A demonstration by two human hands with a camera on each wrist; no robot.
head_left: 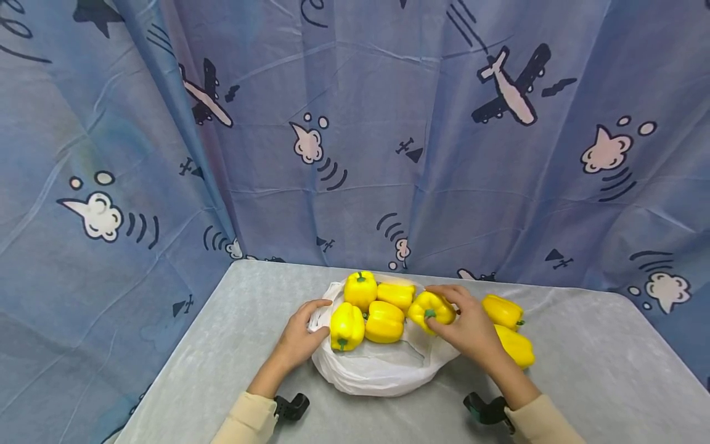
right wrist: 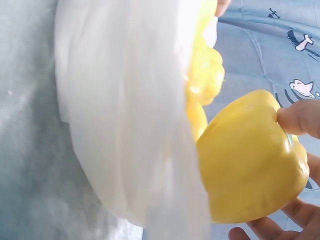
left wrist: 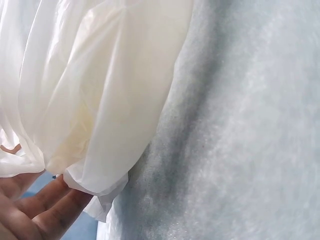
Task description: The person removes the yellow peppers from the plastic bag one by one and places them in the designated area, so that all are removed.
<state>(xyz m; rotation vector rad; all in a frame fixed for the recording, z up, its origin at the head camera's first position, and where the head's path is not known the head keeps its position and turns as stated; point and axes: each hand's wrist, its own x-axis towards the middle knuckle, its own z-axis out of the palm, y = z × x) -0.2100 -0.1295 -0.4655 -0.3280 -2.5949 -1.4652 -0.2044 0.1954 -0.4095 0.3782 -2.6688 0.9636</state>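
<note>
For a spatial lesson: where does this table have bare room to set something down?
The table is bare left of the left hand and right of the two loose peppers. The bag, by the right hand, is crowded with peppers.

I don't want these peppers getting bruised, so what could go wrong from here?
The right hand holds one yellow pepper by thumb and fingers at the edge of the white bag, so it might slip. The left hand holds the bag's left edge; if it let go, that soft side could slump. Two loose peppers sit close beside the right hand and might get knocked.
</note>
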